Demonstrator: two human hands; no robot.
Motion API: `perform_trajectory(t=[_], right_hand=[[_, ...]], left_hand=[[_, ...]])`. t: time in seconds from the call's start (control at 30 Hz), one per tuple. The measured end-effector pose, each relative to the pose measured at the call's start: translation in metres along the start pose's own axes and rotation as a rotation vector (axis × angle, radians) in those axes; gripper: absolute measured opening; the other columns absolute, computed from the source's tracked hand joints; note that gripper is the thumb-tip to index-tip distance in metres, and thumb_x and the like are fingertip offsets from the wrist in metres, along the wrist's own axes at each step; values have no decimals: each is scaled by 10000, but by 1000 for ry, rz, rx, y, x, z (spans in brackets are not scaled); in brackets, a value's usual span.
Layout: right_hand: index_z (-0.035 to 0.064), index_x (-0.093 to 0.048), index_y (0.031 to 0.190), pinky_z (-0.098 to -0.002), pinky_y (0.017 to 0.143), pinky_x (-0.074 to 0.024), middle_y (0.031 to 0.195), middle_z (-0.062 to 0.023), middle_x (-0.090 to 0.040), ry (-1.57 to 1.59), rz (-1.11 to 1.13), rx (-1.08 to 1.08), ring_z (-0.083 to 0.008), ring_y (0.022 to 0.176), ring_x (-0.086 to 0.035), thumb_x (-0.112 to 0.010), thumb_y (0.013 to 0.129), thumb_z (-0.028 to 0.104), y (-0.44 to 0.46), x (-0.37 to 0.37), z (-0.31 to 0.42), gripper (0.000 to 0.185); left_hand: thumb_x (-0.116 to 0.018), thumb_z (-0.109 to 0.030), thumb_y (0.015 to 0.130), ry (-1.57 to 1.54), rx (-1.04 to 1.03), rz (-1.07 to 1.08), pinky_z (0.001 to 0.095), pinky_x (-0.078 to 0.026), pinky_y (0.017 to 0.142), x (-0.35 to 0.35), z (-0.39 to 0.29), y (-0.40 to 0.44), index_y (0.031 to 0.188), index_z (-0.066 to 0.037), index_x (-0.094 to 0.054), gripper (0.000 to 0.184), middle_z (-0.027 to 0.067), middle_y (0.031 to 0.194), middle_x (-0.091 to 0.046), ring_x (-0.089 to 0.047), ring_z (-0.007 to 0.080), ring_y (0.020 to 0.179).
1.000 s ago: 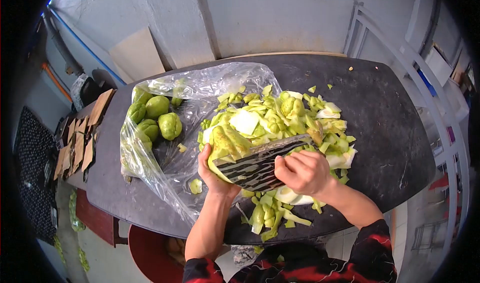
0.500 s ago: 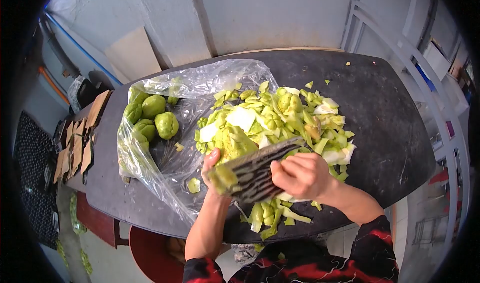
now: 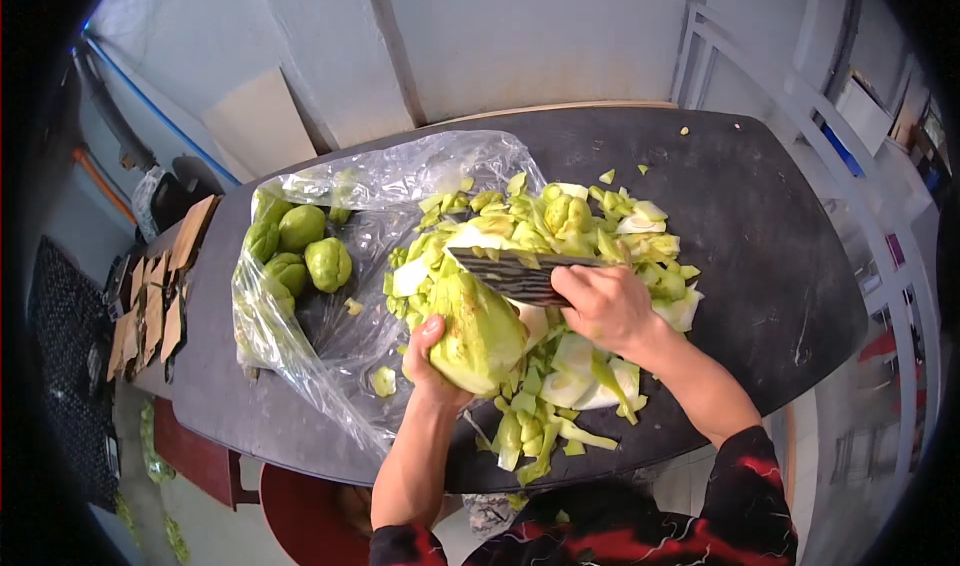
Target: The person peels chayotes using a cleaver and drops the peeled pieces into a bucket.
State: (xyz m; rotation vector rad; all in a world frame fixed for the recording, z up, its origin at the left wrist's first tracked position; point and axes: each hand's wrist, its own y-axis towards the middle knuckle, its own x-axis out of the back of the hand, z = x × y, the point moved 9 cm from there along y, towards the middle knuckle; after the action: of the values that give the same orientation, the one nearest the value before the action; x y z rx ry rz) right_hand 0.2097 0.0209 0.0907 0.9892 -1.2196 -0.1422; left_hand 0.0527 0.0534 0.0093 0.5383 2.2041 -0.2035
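Note:
A large pale green chayote (image 3: 477, 334) is held by my left hand (image 3: 433, 368), its thumb on the near left side. My right hand (image 3: 608, 306) grips a broad cleaver (image 3: 520, 274) with a dark striped blade, which lies across the upper end of the chayote. Behind and to the right of both hands spreads a heap of green peelings and pale cut pieces (image 3: 567, 214). More peelings (image 3: 532, 428) lie near the table's front edge. The cleaver's handle is hidden inside my right fingers.
A clear plastic bag (image 3: 290, 341) with several whole green chayotes (image 3: 301, 228) lies on the left of the dark table (image 3: 770, 266). Below the front edge is a red tub (image 3: 300, 511). Broken brown boards (image 3: 155, 296) are at the far left, a grey metal railing (image 3: 800, 91) at the right.
The cleaver has moved up from the chayote's front side to its upper end, with the blade now nearer level. More of the chayote shows. The view has shifted slightly.

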Motion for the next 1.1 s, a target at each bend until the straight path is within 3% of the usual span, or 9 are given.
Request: perform_trajectory(t=[0.17, 0.23, 0.43, 0.57, 0.77, 0.8, 0.93, 1.03, 1.1], right_hand=[[76, -584, 852, -279, 436, -491, 594, 3, -525, 91, -69, 176, -122, 516, -603, -595, 810, 60, 1, 34, 55, 46], [65, -607, 863, -243, 436, -453, 599, 24, -490, 85, -40, 228, -95, 524, -576, -617, 791, 72, 1, 42, 71, 73], [10, -615, 859, -267, 417, -397, 594, 3, -472, 170, -86, 284, -135, 477, -517, -645, 765, 28, -3, 55, 82, 100], [62, -579, 870, -249, 420, -461, 586, 8, -490, 24, -71, 239, -105, 482, -554, -614, 812, 71, -2, 32, 68, 68], [73, -564, 861, -261, 430, -490, 597, -2, -527, 7, -40, 161, -120, 481, -582, -596, 836, 82, -3, 24, 51, 42], [81, -555, 858, -261, 433, -493, 605, -8, -541, -37, -77, 181, -120, 473, -574, -588, 847, 84, -4, 29, 54, 35], [96, -514, 850, -318, 448, -524, 633, -52, -599, -41, 146, -79, -164, 505, -633, -567, 865, 51, -6, -11, -2, 71], [93, -514, 853, -333, 439, -523, 625, -59, -600, 17, 56, -72, -187, 525, -655, -585, 840, 37, -1, 5, -2, 91], [83, -516, 838, -316, 436, -518, 594, -48, -567, 19, 39, -57, -181, 506, -639, -593, 824, 27, 0, 13, 9, 96]], left_hand=[[-548, -469, 850, -127, -93, -126, 481, -536, 919, 22, -3, -6, 1322, -7, -528, 661, 212, 1202, -638, -652, 359, 1034], [-581, -432, 852, -161, 18, 54, 467, -521, 960, 15, 1, 4, 1336, 1, -523, 652, 212, 1222, -637, -642, 349, 1079], [-561, -501, 851, -61, 18, -25, 437, -518, 948, 2, -2, -5, 1401, 22, -445, 767, 282, 1191, -604, -638, 348, 1042], [-500, -479, 882, -114, -60, -70, 436, -512, 960, 18, -4, -3, 1394, -3, -481, 699, 175, 1260, -615, -623, 329, 1087], [-469, -474, 885, 29, -138, -61, 469, -487, 1019, 20, -15, -5, 1411, 1, -476, 709, 205, 1393, -547, -574, 346, 1209], [-521, -462, 864, 6, -180, -137, 444, -542, 905, 21, -17, -7, 1339, 2, -508, 663, 189, 1228, -633, -646, 330, 1060], [-545, -529, 828, 47, 42, 64, 501, -557, 623, 1, -3, -6, 1358, -25, -491, 733, 219, 1171, -640, -680, 385, 911], [-550, -534, 824, -21, 45, 98, 501, -558, 618, -17, -2, -7, 1354, -25, -491, 737, 230, 1141, -644, -680, 389, 866], [-533, -529, 845, -79, 42, 103, 503, -564, 725, -17, -2, -7, 1358, -11, -498, 730, 206, 1186, -639, -665, 377, 967]])
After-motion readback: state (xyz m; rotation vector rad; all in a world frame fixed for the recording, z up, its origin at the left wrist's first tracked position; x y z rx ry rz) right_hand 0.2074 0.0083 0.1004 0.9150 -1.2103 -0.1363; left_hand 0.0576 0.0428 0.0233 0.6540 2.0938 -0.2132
